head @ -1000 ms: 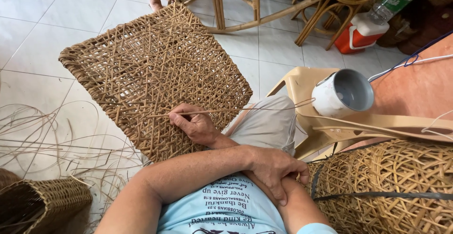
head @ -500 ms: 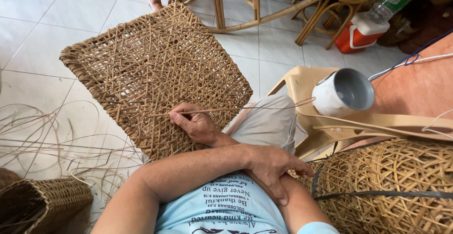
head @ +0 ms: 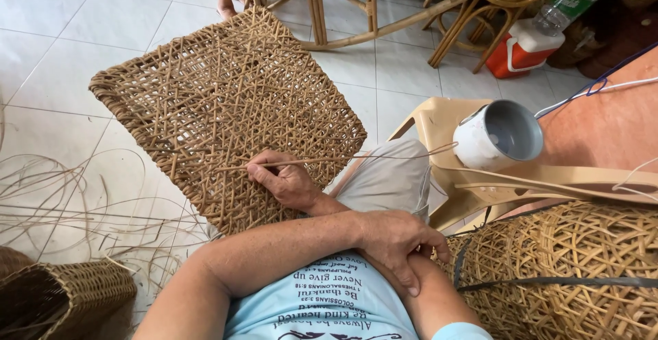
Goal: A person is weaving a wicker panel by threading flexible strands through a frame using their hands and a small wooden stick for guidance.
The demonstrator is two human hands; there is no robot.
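Small basket: a small woven basket (head: pixel 68 295) stood at the near left, partly cut off by the frame edge.
Loose strands: loose strands (head: pixel 68 203) lay spread on the tiled floor at the left, just beyond that basket.
Woven panel: the woven panel (head: pixel 226 100) lay left of centre, its near edge over your lap and its far corner towards the cane furniture.
Right hand: your right hand (head: pixel 288 179) rested on the panel's near edge and pinched the rattan strand (head: pixel 356 158) between thumb and fingers.
Rattan strand: it ran from the panel, through your fingers, to the right towards the white cup.
Left hand: your left hand (head: pixel 397 244) lay across your right forearm, fingers loose, grasping no tool or material.
White cup: a white cup (head: pixel 497 134) lay on its side on the beige chair (head: pixel 439 117) at the right.
Large basket: a large woven basket (head: pixel 569 271) sat at the near right.
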